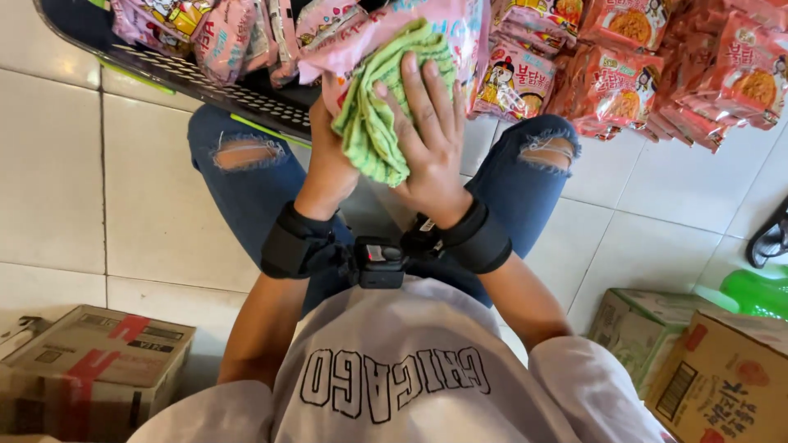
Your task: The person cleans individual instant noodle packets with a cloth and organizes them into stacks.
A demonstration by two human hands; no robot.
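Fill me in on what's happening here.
A person crouches on a white tiled floor and wipes a pink noodle packet with a green cloth. The right hand presses the cloth flat against the packet, while the left hand supports the packet from beneath. More pink packets lie in a dark basket on the left, and red packets are stacked on the right. Cardboard boxes stand on the floor at both sides.

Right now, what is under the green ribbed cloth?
The green ribbed cloth lies on a pink noodle packet, pressed by the right hand. The left hand holds the packet; its covered face is hidden.
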